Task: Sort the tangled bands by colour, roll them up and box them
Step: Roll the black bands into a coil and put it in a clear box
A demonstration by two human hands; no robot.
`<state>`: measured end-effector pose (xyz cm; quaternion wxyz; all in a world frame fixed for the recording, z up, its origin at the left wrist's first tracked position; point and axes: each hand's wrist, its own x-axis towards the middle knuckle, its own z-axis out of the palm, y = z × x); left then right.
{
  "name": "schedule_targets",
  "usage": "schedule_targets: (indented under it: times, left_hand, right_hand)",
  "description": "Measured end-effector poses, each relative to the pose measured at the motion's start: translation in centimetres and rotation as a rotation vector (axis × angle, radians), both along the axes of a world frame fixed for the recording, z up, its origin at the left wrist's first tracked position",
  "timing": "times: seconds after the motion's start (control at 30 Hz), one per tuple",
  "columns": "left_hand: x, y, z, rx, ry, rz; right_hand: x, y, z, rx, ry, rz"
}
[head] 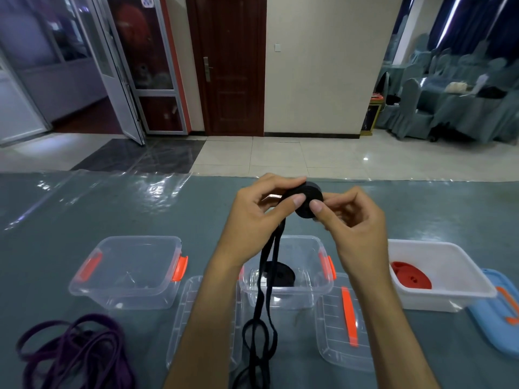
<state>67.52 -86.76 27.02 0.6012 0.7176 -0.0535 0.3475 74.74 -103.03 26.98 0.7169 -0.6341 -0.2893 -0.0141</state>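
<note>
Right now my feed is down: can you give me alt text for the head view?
Both hands, left and right, grip a half-rolled black band, its tail hanging over the middle clear box. A white box holds red rolls; purple bands lie loose.

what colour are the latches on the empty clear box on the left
Orange latches on the left clear box, seen in the head view.
</note>
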Motion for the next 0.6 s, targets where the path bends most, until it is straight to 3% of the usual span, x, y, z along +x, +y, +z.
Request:
schedule_targets:
  times: [0.2, 0.33, 0.43, 0.6]
  left_hand:
    - [-0.2, 0.1, -0.1, 0.049, 0.079, 0.000]
    - [-0.3, -0.3, 0.1, -0.072, -0.009, 0.080]
    - [-0.2, -0.5, -0.2, -0.108, -0.040, 0.170]
    - [0.1, -1.0, -0.6, -0.160, -0.023, 0.150]
  right_hand:
    - [-0.7, 0.2, -0.2, 0.076, 0.035, 0.147]
    - [-1.0, 0.5, -0.3, 0.100, 0.054, 0.202]
    - [-0.7, 0.7, 0.3, 0.043, 0.007, 0.134]
    - [-0.6, 0.9, 0.2, -0.002, -0.043, 0.032]
